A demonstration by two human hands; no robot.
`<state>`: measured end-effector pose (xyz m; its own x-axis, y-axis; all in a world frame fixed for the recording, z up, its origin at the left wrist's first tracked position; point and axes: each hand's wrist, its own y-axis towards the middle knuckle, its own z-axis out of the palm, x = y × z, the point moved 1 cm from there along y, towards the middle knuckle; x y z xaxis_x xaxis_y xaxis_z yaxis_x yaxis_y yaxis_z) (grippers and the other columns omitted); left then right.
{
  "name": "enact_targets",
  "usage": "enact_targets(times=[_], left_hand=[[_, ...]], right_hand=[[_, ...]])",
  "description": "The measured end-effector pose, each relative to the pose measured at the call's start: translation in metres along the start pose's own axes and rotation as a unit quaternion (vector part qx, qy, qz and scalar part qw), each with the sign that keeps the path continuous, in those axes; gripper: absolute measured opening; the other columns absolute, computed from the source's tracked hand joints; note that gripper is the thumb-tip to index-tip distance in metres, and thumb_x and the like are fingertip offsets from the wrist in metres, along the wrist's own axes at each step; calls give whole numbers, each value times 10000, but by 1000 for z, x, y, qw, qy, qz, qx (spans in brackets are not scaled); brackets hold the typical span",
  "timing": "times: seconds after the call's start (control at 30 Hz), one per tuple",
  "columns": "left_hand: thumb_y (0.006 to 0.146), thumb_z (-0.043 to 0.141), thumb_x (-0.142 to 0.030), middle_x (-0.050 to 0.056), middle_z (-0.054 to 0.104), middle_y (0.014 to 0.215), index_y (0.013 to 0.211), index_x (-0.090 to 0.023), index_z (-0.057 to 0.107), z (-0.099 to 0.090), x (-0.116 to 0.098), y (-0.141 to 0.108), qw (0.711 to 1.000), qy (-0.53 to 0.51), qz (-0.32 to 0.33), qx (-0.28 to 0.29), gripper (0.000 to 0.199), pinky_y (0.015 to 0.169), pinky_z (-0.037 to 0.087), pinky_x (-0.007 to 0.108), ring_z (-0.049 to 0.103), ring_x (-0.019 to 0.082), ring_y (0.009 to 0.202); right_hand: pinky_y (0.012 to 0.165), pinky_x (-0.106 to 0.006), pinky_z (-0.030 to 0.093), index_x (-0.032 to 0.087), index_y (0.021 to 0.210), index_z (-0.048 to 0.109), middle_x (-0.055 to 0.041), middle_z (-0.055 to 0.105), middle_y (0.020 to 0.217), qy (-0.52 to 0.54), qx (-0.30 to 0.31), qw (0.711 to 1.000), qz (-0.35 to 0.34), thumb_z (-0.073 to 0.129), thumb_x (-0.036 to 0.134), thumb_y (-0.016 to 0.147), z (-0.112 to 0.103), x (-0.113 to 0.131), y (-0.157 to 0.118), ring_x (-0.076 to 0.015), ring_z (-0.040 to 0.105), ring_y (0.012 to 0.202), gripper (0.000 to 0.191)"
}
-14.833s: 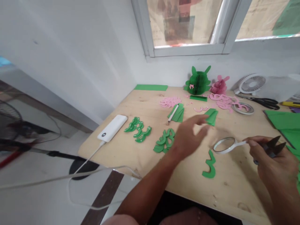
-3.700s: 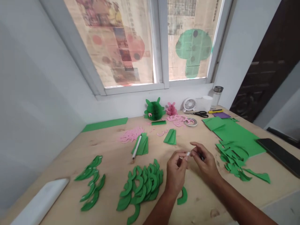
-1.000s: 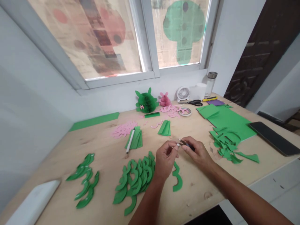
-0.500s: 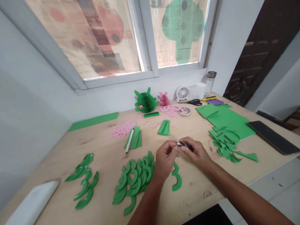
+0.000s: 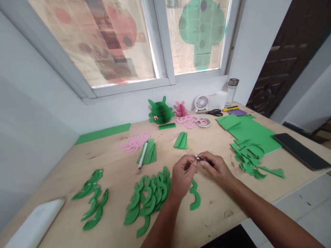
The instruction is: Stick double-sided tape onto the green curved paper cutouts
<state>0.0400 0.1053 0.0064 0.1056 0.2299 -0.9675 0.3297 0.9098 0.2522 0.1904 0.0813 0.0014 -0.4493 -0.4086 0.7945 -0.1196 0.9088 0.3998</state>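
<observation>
Over the front middle of the table, my left hand (image 5: pixel 184 172) is closed in a pinch; whatever lies between its fingertips is too small to make out. Just to its right, my right hand (image 5: pixel 216 167) grips a slim dark tool with a pale tip (image 5: pixel 198 158), whose exact kind I cannot tell. That tip points at the left fingertips. Below the hands lies one wavy green paper cutout (image 5: pixel 195 198). A heap of similar green cutouts (image 5: pixel 151 193) sits left of my left wrist, partly hidden by it.
Green paper scraps (image 5: pixel 248 156), a green sheet (image 5: pixel 258 136) and a black phone (image 5: pixel 301 151) lie at the right. A white pen (image 5: pixel 143 155) rests on folded green strips (image 5: pixel 150 153). Scissors (image 5: pixel 214 112), a tape roll (image 5: pixel 203 123) and a glass bottle (image 5: pixel 231 92) are at the back.
Both hands stay nearly in place, with only slight finger movement around the dark tool's tip. The things on the table have not moved.
</observation>
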Motion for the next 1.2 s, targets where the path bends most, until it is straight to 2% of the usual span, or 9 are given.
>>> enact_targets(times=[0.9,1.2], left_hand=[[781,571,-289,-15,540,618,683,-165,552,2,-3,0,1000,6,-11,-14,160,558,408,207,493,97,566],[777,569,-248,-20,540,620,654,-161,545,3,-5,0,1000,4,-15,-18,153,532,385,194,478,85,549]], right_hand=[[687,-254,456,178,951,610,-40,653,818,-7,1,1000,0,476,360,888,0,-1,0,-150,589,754,235],[691,-248,458,174,946,612,-42,656,823,-9,0,1000,-7,478,358,890,1,-2,0,-148,593,759,235]])
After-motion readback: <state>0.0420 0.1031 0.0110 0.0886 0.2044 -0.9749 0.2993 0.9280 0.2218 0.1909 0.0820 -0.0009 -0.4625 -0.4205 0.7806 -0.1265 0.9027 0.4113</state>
